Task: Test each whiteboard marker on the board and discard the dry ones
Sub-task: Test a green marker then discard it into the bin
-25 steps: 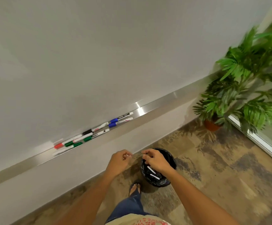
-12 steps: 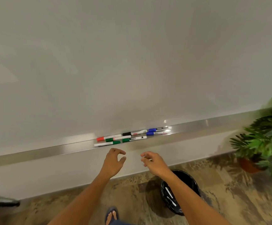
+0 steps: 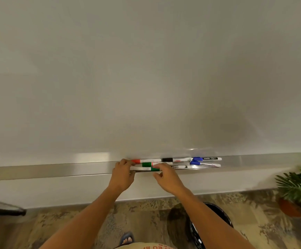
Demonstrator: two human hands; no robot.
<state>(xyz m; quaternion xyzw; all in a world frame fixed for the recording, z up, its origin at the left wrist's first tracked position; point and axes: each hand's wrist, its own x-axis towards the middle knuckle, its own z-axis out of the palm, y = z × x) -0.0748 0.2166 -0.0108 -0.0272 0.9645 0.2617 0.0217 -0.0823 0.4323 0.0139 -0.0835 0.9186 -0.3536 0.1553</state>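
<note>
**Both hands reaching the marker tray**

The left hand (image 3: 122,174) and right hand (image 3: 165,175) are meeting the metal tray (image 3: 56,169) that runs under the whiteboard (image 3: 146,69). The left hand is curling its fingers over the white tail end of the nearest marker (image 3: 143,169), a green-capped one lying along the tray's front lip; whether it is truly pinching it I cannot tell. The right hand is hanging loosely spread over the same marker's green cap, fingers relaxed, gripping nothing that shows.

Behind it on the tray are lying a second green-capped marker (image 3: 148,164), a red-capped one (image 3: 146,161), a black-capped one (image 3: 176,159) and two blue-capped ones (image 3: 206,159), all capped, white-barrelled and packed side by side. The black bin (image 3: 218,212) is sitting on the floor below the tray, partly hidden by the right forearm.

The risk I judge likeliest: fingers closing on one crowded marker are nudging a neighbour off the front lip, since the barrels are round and touching. An untested marker could also get mixed back among tested ones.
</note>
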